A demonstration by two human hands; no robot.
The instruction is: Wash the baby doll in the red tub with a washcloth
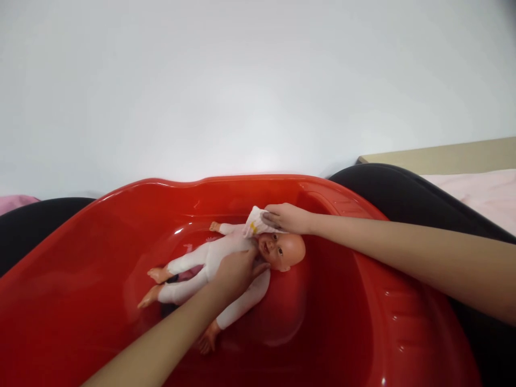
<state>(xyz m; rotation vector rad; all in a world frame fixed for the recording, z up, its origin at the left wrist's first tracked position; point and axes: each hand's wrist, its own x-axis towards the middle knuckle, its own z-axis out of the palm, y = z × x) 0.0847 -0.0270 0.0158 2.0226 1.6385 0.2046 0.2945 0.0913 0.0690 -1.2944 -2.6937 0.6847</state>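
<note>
Holding: our 2 hands are on a baby doll (215, 257) in a white sleepsuit, which lies on its back inside a red plastic baby bath (201, 184), its head toward our right.

Right side: our right hand (288, 217) is pinching, thumb and fingers pressed together on a folded white cloth (255, 223) with a yellow print, and the cloth touches the doll's shoulder beside the neck.

Left side: our left hand (237, 274) is spread across the doll's chest, with its fingertips just below the chin.

Handling: we judge the doll light, with a soft stuffed body and stiff, smooth vinyl head, hands and feet; on wet plastic it could slide.

Hold: the chest, or behind the neck and head, looks like the safest place for us to grip it.

Around: black fabric (403, 185) flanks the bath, and a pale pink cloth (471, 196) lies on a beige board (443, 158).
</note>
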